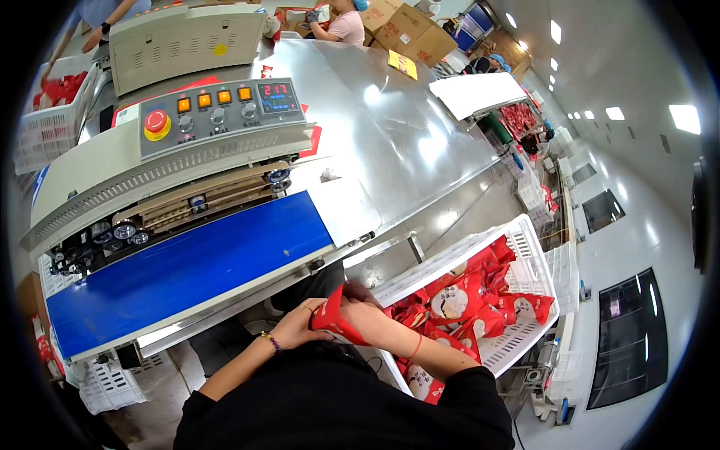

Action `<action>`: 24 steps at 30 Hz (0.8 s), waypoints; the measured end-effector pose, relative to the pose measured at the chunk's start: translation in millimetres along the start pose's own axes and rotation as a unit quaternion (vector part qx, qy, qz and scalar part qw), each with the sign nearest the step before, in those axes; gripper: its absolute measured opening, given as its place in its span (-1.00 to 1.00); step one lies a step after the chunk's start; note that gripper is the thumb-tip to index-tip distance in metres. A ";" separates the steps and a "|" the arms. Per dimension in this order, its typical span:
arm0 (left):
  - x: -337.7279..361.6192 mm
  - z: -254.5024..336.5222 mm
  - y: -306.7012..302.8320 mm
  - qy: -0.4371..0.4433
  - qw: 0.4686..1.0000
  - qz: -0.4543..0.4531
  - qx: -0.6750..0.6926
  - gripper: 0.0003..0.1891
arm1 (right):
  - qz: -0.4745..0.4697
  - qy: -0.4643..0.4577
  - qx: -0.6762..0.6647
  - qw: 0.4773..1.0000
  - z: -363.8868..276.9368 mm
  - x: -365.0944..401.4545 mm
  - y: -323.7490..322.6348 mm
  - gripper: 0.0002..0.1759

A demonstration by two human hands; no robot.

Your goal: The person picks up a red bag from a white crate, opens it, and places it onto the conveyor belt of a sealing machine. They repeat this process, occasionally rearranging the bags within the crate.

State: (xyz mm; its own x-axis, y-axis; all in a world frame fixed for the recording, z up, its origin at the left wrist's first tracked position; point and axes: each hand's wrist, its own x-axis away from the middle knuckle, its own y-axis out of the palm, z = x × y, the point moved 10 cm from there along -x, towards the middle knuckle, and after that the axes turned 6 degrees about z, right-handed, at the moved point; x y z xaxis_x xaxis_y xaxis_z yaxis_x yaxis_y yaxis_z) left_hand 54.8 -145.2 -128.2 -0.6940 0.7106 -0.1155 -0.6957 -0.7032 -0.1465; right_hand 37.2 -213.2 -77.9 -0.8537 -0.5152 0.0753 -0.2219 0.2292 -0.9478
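My left hand [297, 324], with a beaded bracelet at its wrist, is closed on the lower left side of a red pouch [333, 316] held close to my body. From the other side my right hand [361, 318] grips the same pouch and covers part of it; its fingertips are partly hidden. To the right of my hands, a white plastic crate [531, 259] holds many red printed pouches [452, 301] in a loose heap. Beyond my hands runs the blue conveyor belt [195, 270] of a sealing machine [94, 184].
The machine's control panel [217, 112] has a red stop button [157, 123] and a lit display. A steel table [352, 105] stretches away behind it. Co-workers, cardboard boxes [415, 34] and a second crate of red pouches [52, 139] are farther off.
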 end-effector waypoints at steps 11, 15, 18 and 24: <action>4.3 26.9 -4.2 0.029 0.997 0.072 0.021 -0.18 | -0.179 -0.098 0.100 0.974 -31.0 -0.1 30.0 -0.71; 11.3 15.8 -15.8 0.030 0.989 0.144 0.013 -0.55 | -0.088 0.044 -0.034 0.995 -15.0 -12.7 -64.8 -0.70; 14.7 -5.9 -32.3 0.000 0.983 0.184 -0.026 -0.67 | 0.136 0.094 -0.217 0.962 4.1 3.0 -159.2 -0.59; 16.9 54.8 -80.3 -0.052 0.956 0.253 0.137 -0.79 | 0.246 0.091 -0.435 0.861 24.7 25.2 -121.9 0.03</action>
State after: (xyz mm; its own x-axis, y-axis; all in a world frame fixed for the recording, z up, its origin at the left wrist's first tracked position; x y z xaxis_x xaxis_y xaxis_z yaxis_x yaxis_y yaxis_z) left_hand 88.8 -77.8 -64.6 -0.9595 0.2818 -0.0025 -0.2783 -0.9459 0.1666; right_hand 54.4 -274.6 31.8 -0.9874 -0.0593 -0.1465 -0.0139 0.9560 -0.2932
